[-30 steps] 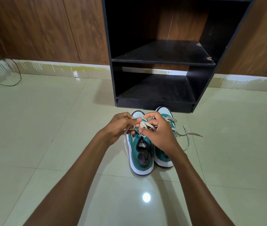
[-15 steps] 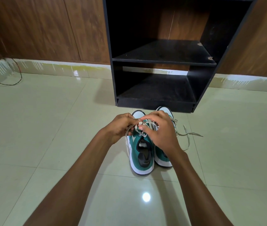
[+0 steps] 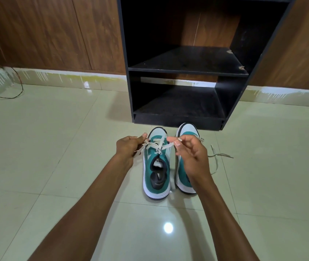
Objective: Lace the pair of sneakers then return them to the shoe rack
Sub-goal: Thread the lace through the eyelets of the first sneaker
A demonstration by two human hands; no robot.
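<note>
Teal and white, a pair of sneakers stood side by side on the pale glossy tile floor (image 3: 55,166), toes pointing at a black shoe rack (image 3: 183,68) just beyond them. The rack was open-fronted, with a middle shelf and a bottom shelf, both bare, and it stood against a brown wood-panelled wall (image 3: 46,34).

The left sneaker (image 3: 156,178) showed its dark lining and a small label on the tongue. Its cream lace (image 3: 159,146) crossed over the upper eyelets and was drawn out to both sides. The person's left hand (image 3: 127,147), just left of this sneaker, had its grip closed on one end of the lace, pinched between thumb and forefinger, with a loose tail hanging below the hand. The right hand (image 3: 191,157) hovered over the gap between the two shoes; its grip pinched the other end of the same lace between thumb and forefinger, while the other fingers spread loosely.

The right sneaker (image 3: 186,132) was partly hidden behind the right hand and wrist. Its own lace (image 3: 218,157) lay untied, trailing across the floor to the right of the shoe.

Both bare forearms reached in from the lower edge. Far left of the rack, a thin dark cable (image 3: 16,91) curved along the floor near the skirting. A bright ceiling light reflected in the tile on the near side of the sneakers.
</note>
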